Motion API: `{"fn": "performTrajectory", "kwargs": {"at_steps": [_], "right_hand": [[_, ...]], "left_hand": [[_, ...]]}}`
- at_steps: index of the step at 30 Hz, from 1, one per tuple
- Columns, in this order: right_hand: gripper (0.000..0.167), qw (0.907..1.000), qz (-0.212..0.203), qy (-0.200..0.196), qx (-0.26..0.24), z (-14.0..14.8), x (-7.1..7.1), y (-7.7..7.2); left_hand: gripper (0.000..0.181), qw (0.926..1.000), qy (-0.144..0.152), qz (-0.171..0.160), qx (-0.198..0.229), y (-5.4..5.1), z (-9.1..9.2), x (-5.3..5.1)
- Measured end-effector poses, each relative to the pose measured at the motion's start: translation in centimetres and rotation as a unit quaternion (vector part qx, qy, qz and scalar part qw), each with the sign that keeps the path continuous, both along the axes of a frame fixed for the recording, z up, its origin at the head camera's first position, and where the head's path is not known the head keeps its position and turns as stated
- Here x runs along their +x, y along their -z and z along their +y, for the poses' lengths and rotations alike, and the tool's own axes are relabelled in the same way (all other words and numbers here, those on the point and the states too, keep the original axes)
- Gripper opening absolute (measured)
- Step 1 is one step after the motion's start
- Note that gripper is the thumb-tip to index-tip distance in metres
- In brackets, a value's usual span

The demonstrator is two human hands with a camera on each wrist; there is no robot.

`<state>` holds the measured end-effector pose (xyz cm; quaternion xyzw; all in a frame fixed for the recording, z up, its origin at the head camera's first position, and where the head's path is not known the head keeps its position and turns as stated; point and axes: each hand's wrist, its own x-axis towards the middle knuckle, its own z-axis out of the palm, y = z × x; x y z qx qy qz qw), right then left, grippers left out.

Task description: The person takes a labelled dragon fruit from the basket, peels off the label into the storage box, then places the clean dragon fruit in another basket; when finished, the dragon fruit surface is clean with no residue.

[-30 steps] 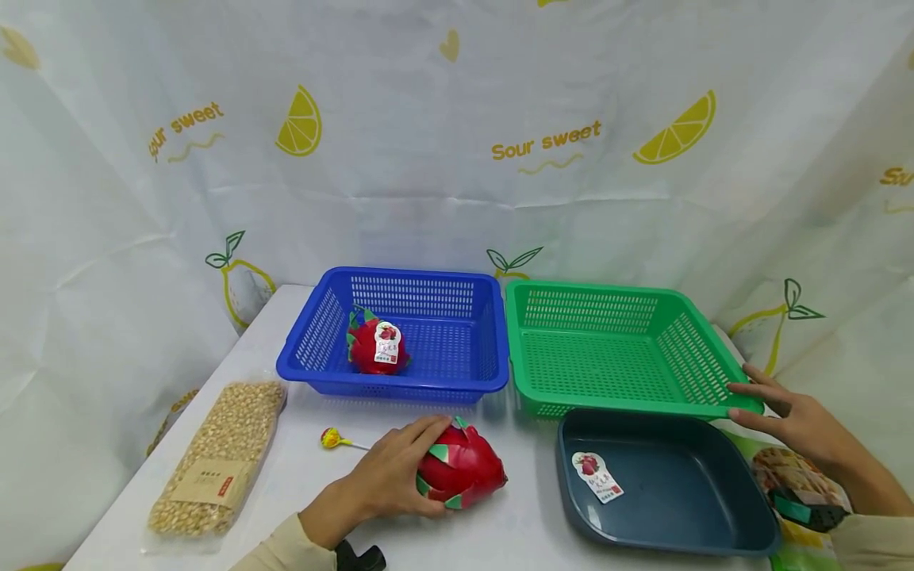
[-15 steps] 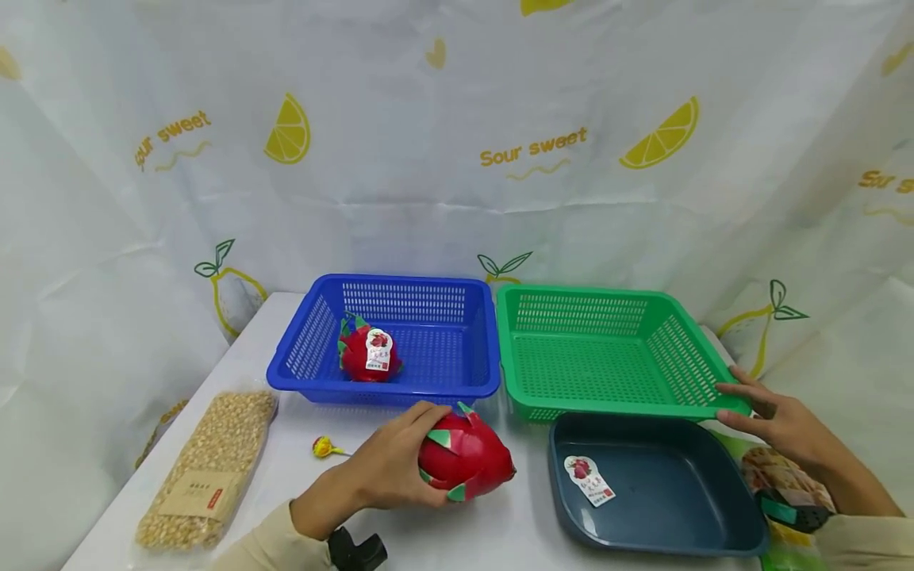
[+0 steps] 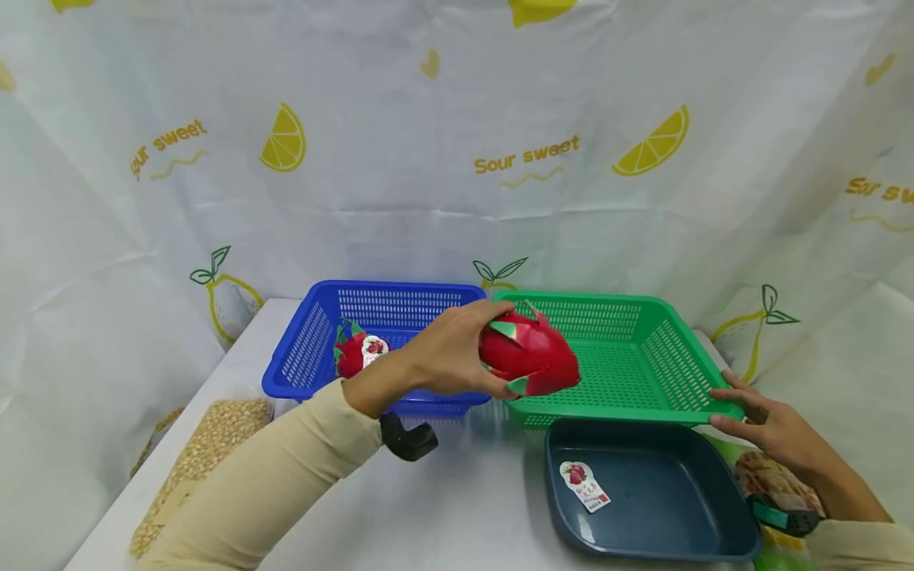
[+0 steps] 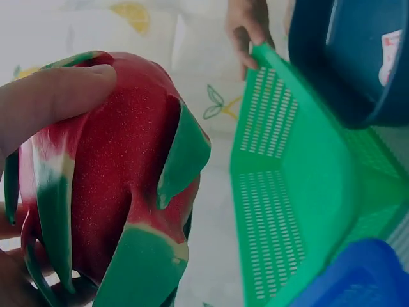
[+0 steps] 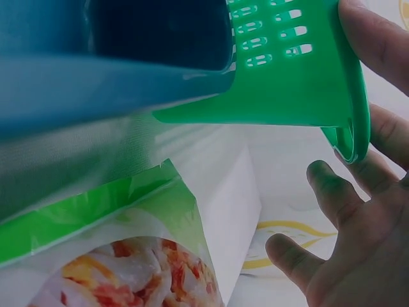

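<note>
My left hand (image 3: 453,353) grips a red dragon fruit (image 3: 531,353) with green-tipped scales, held in the air over the near left corner of the green basket (image 3: 685,357). Close up in the left wrist view, the thumb lies over the top of the fruit (image 4: 121,160). At the green basket's right front corner, my right hand (image 3: 778,432) touches the rim with spread, mostly straight fingers. A second dragon fruit (image 3: 350,357), bearing a white sticker, sits in the blue basket (image 3: 286,373), partly covered by my left arm.
In front of the green basket stands a dark blue basin (image 3: 650,500) with a fruit sticker (image 3: 585,485) in it. A green printed food packet (image 3: 774,476) lies under my right forearm. At the left, a bag of pale kernels (image 3: 207,444) is partly behind my sleeve.
My left hand has raised the dragon fruit from the table and carried it forward and right. The left arm now hides the lollipop. My right hand stays at the basket corner.
</note>
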<state>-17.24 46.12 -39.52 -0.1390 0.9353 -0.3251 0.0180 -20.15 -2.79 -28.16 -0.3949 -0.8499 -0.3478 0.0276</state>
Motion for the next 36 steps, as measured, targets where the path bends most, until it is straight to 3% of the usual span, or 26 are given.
{"fn": "performTrajectory", "kwargs": {"at_steps": [3,7,13,18,24,29,36], "right_hand": [[0.051,1.0000,0.000,0.004,0.001,0.2,0.2,0.2],[0.052,0.9999,-0.006,0.007,-0.007,0.2,0.3,0.3],[0.050,0.9999,-0.001,0.007,-0.010,0.1,0.4,0.6],[0.050,0.9998,-0.004,0.016,-0.007,0.1,0.5,0.6],[0.050,0.9998,-0.003,0.013,-0.012,-0.4,-0.2,0.3],[0.048,0.9997,0.006,0.009,-0.022,-0.4,-0.1,0.2],[0.047,0.9997,0.005,0.012,-0.021,-0.3,0.4,0.1]], "left_hand": [[0.092,0.9992,0.016,-0.037,-0.001,-0.5,2.5,-2.3],[0.092,0.9957,0.042,-0.083,0.003,-0.1,5.6,-4.8],[0.092,0.9929,0.046,-0.108,-0.018,1.0,9.7,-7.0],[0.089,0.9907,0.036,-0.118,-0.057,2.7,13.5,-8.6],[0.090,0.9841,0.018,-0.146,-0.100,5.6,16.5,-9.5],[0.085,0.9795,0.032,-0.125,-0.155,7.7,18.4,-9.7],[0.080,0.9708,0.040,-0.137,-0.193,9.7,21.7,-9.8]]}}
